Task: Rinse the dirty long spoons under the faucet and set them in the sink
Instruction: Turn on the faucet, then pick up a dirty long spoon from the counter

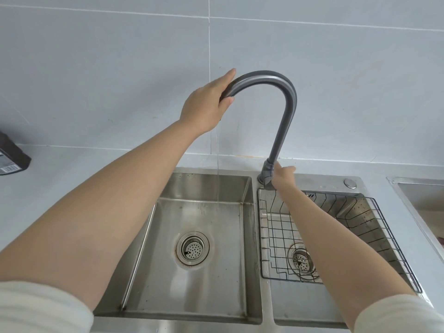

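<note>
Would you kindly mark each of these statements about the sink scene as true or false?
1. The left hand grips the spout end of the faucet. True.
2. The right hand holds a long spoon. False: it is on the faucet's base; no spoon is in view.
3. A thin stream of water falls into the left basin. True.
4. The wire rack sits in the left basin. False: it is in the right basin.
5. The left basin holds dishes. False: only its drain strainer shows.
</note>
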{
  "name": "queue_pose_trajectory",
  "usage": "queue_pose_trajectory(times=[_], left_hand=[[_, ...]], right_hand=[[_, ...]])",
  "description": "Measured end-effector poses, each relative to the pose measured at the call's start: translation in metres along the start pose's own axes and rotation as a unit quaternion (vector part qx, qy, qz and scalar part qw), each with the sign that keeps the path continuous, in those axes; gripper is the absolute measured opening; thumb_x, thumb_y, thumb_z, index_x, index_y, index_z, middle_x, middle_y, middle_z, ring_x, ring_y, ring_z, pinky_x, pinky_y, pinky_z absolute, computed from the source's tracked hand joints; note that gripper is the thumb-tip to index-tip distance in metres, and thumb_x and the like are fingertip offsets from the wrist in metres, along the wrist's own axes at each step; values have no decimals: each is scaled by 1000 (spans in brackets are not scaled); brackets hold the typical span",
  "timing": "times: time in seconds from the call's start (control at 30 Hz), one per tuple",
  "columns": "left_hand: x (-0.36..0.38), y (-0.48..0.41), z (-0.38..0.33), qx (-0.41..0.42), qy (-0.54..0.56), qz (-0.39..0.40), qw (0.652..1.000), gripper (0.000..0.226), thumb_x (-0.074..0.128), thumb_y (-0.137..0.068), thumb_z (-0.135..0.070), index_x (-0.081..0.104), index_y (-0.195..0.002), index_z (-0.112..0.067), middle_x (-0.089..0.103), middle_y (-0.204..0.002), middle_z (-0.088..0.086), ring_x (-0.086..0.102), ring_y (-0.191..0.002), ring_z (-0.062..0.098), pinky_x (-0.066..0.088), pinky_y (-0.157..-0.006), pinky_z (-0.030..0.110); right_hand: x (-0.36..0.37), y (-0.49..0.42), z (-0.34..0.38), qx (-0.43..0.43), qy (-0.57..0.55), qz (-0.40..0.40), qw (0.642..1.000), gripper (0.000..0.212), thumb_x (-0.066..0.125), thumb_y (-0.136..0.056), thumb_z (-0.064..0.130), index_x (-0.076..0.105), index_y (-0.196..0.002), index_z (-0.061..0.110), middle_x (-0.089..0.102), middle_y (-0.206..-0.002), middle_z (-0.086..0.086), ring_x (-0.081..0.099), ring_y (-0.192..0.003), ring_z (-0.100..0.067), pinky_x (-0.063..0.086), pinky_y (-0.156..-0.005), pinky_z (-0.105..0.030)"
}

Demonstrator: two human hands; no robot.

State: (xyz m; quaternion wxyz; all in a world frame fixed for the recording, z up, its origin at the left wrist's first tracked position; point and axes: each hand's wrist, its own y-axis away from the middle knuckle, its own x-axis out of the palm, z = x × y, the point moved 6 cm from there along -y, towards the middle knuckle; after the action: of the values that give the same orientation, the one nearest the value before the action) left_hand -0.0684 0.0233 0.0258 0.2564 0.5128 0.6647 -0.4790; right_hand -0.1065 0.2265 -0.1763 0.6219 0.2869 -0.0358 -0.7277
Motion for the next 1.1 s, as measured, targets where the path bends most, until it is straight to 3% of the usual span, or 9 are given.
queue_pose_trajectory(times=[0.03, 0.07, 0.13, 0.2, 0.27, 0.4, 0.63, 0.9, 1.1], left_hand=[[0, 4, 3, 1, -8, -6, 1000, 52, 40, -98, -23, 20, -146, -23, 37, -149, 3, 43, -131, 26, 39, -101, 35], [2, 10, 7, -2, -24, -5, 1000, 53, 39, -98, -25, 17, -146, -23, 27, -154, 2, 36, -136, 24, 36, -105, 37], [7, 23, 18, -11, -65, 7, 998, 55, 37, -99, -28, 13, -147, -21, 14, -158, 6, 22, -143, 24, 27, -112, 40], [11, 40, 29, -27, -111, 18, 993, 57, 35, -99, -31, 9, -148, -19, 6, -158, 9, 12, -145, 26, 17, -116, 43], [15, 60, 43, -55, -153, 35, 986, 58, 32, -99, -34, 4, -148, -20, -1, -159, 8, 3, -146, 25, 8, -118, 45], [20, 106, 70, -115, -192, 54, 973, 59, 28, -99, -39, 0, -148, -22, -8, -158, 7, -8, -146, 23, -3, -118, 47], [11, 193, 122, -225, -235, 80, 942, 63, 23, -98, -44, -7, -147, -19, -11, -158, 5, -12, -146, 22, -5, -117, 48], [-24, 278, 180, -293, -274, 70, 913, 64, 17, -96, -49, 0, -148, -16, -2, -158, 9, -3, -146, 25, 1, -118, 50], [-41, 318, 237, -323, -274, 104, 900, 62, 23, -98, -42, -5, -147, -16, -7, -158, 10, -6, -146, 27, 0, -118, 49]], right_hand=[[-1, 3, 7, -34, 57, 1, 998, 49, 36, -96, 27, 27, -131, -5, 43, -124, -20, 50, -98, -27, 44, -80, -36], [0, 8, 12, -74, 124, 4, 990, 52, 36, -97, 24, 22, -136, -7, 28, -142, -26, 40, -124, -34, 37, -101, -44], [9, 21, 24, -169, 259, 31, 950, 53, 32, -99, 18, 13, -144, -4, -2, -153, -29, 3, -144, -39, 8, -119, -45], [18, 39, 34, -222, 301, 48, 926, 62, 26, -100, 25, -3, -147, -4, -14, -154, -24, -12, -144, -34, -2, -119, -40], [28, 53, 42, -260, 352, 54, 898, 69, 24, -100, 34, -13, -146, -3, -17, -155, -20, -15, -145, -30, -2, -120, -39], [51, 87, 50, -317, 427, 84, 843, 70, 18, -100, 41, -17, -145, 1, -21, -155, -16, -16, -145, -29, -4, -119, -40], [105, 136, 46, -410, 497, 119, 756, 72, 19, -99, 42, -16, -145, 0, -18, -156, -16, -13, -145, -28, -1, -119, -41], [183, 186, 32, -445, 524, 176, 705, 72, 19, -99, 41, -20, -144, 1, -22, -155, -15, -18, -145, -27, -4, -119, -41], [248, 220, 28, -457, 547, 201, 672, 72, 17, -99, 43, -21, -144, 2, -25, -154, -13, -20, -144, -26, -4, -120, -40]])
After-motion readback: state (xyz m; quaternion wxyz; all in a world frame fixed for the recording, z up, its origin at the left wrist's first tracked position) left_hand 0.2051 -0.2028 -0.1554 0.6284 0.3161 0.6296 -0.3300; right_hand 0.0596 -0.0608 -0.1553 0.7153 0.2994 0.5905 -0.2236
